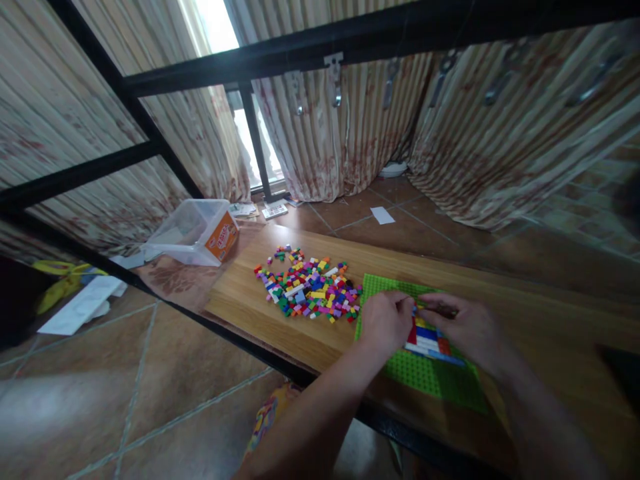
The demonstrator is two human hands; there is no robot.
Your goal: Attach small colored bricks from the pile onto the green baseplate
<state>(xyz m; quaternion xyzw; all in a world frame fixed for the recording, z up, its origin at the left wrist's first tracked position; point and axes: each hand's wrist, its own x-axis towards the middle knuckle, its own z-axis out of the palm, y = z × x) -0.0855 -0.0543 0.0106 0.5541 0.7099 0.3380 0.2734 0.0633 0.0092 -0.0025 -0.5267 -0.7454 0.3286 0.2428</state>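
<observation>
A green studded baseplate [420, 375] lies on the wooden table, carrying a block of joined toy bricks [427, 343] in red, white, blue, yellow and orange. My left hand [387, 323] rests over the plate's left part, fingers curled together at the bricks' upper edge. From the other side my right hand [467, 327] reaches in, thumb and forefinger bent close to the left fingertips. A speck of blue shows between the two hands. Fingers hide whatever either hand pinches. Left of the plate spreads a pile of loose toy bricks [313, 290] in many colours.
A clear plastic box [193, 230] with an orange label stands beyond the table's left end. The wooden table [240, 293] has a dark frame. Black metal bars [310, 57] with hanging hooks cross the view before striped curtains [345, 140]. White paper [383, 215] lies on the tiled floor.
</observation>
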